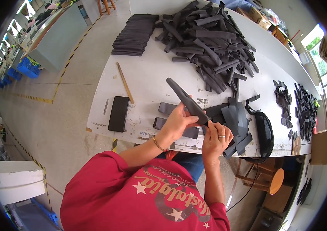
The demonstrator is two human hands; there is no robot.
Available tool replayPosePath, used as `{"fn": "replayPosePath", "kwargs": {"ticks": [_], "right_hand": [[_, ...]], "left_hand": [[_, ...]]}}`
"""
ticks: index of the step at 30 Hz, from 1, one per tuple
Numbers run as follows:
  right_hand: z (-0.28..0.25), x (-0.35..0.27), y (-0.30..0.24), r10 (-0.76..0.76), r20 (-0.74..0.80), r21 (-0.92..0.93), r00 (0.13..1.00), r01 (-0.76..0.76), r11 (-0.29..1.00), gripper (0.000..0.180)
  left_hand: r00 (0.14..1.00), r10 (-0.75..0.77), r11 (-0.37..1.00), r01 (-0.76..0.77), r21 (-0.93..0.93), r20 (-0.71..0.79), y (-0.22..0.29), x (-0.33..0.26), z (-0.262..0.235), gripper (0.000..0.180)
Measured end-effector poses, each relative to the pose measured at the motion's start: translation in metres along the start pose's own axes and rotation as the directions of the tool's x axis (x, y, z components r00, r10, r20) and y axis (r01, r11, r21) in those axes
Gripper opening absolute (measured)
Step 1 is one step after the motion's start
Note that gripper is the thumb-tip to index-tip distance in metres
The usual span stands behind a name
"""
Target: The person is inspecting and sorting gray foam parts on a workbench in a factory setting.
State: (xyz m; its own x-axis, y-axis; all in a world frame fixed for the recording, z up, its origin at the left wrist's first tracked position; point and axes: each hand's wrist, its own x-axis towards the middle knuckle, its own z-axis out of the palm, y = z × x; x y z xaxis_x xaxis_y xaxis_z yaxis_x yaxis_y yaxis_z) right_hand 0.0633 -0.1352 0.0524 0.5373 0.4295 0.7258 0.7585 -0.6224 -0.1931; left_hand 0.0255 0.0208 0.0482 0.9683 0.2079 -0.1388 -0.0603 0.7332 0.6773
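My left hand (178, 121) grips a long dark grey foam tube (184, 99) near its lower end; the tube slants up and to the left over the white table (144, 77). My right hand (216, 138), with a ring on one finger, pinches the tube's lower tip close beside the left hand. Under and around both hands lie flat dark grey pieces (234, 115), and two short grey blocks (166, 107) rest just left of my left hand.
A big heap of grey tubes (209, 42) fills the far table, with a neat stack of flat strips (134, 34) to its left. A black phone (118, 113), a wooden stick (125, 82), a black pouch (265, 133), small scraps (305, 109) and a wooden stool (265, 179) are nearby.
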Motion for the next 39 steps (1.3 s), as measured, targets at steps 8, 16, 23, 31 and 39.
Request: {"fn": "replayPosePath", "kwargs": {"ticks": [8,16,23,31,39], "right_hand": [[0.018,-0.003,-0.043,0.211,0.030,0.272,0.977,-0.211,0.939,0.046],[0.024,-0.003,-0.048,0.198,0.117,0.401,0.973,-0.229,0.887,0.039],[0.010,-0.009,-0.028,0.105,0.177,0.394,0.979,-0.169,0.903,0.022],[0.004,-0.008,-0.027,0.147,0.187,0.469,0.971,-0.219,0.856,0.019],[0.021,-0.001,-0.036,0.154,0.160,0.545,0.975,-0.218,0.810,0.017]], "left_hand": [[0.996,0.040,0.998,-0.037,-0.048,0.075,-0.005,0.004,0.001,0.033],[0.980,0.198,0.978,-0.200,0.055,0.036,-0.013,0.002,0.000,0.023],[0.981,0.193,0.973,-0.194,-0.121,-0.022,-0.003,0.005,-0.006,0.023],[0.989,0.114,0.983,-0.127,-0.133,-0.099,0.022,0.005,-0.003,0.020],[0.994,0.106,0.962,-0.093,-0.256,0.035,0.007,0.000,-0.003,0.020]]}}
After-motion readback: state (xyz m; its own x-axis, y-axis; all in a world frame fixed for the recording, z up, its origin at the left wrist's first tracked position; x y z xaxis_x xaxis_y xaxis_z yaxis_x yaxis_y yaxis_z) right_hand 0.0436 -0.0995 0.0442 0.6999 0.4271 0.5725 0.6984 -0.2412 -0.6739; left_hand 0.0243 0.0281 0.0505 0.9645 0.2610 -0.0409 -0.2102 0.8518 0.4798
